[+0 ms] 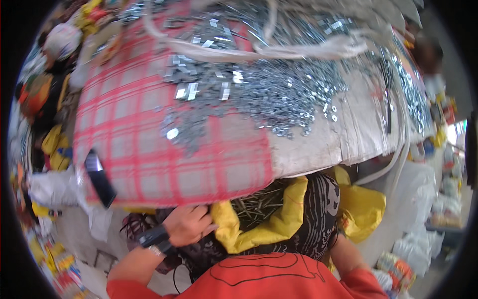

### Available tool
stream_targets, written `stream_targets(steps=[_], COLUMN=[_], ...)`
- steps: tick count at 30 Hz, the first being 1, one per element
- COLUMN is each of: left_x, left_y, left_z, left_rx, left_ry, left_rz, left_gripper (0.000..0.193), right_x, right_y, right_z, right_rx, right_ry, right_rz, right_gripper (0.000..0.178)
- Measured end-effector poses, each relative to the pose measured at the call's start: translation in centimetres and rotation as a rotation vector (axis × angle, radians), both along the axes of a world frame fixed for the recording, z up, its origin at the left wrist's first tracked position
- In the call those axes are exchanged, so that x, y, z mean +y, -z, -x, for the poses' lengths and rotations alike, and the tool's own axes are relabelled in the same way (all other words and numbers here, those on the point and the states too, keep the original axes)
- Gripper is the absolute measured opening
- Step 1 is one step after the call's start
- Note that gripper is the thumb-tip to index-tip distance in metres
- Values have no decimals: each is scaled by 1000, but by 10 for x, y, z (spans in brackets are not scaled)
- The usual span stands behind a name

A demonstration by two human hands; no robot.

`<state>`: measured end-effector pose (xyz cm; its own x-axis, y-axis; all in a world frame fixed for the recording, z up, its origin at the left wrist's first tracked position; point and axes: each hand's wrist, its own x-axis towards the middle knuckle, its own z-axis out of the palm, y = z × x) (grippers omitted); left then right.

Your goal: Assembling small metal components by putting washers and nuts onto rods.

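A yellow woven sack [261, 236] stands open at my lap, its rim folded outward, with many thin metal rods or long fasteners [254, 207] inside. My left hand [188, 226], a dark watch on its wrist, is at the sack's left rim. Its fingers are bent and closed; whether they grip the rim or something small I cannot make out. Only my right forearm [348, 251] shows, reaching forward beside my patterned trousers; the right hand itself is hidden. Ahead, a heap of small shiny metal washers and nuts [284, 89] covers much of the cloth-and-sheet-covered table [149, 169].
A dark phone [99, 178] lies near the table's left front corner. Flat metal plates [199, 92] lie beside the heap. White straps [308, 51] cross the far part. Another yellow sack [363, 212] and clear plastic bags [416, 214] are at right. A blurred person [429, 55] is at far right.
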<state>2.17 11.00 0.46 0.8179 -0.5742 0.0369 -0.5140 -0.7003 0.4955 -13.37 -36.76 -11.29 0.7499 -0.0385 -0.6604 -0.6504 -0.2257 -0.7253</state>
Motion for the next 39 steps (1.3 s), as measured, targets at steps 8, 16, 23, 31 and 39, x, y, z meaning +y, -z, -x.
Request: stream_targets(steps=[8, 16, 23, 31, 39], left_x=[3, 1, -28, -82, -64], left_y=[40, 62, 19, -26, -12], left_z=[-40, 45, 51, -4, 22], left_rx=[606, 924, 1221, 724, 664], left_ry=[266, -28, -107, -258, -210], left_rz=[23, 427, 545, 400, 178], left_gripper=[17, 29, 30, 11, 14], right_x=[7, 3, -32, -70, -50], right_y=[72, 73, -7, -132, -234], right_z=[-60, -112, -95, -43, -53], right_rx=[166, 225, 264, 329, 945], right_ry=[-109, -433, -623, -722, -439], right_rz=[-34, -141, -99, -42, 207], right_gripper=[27, 27, 26, 27, 30])
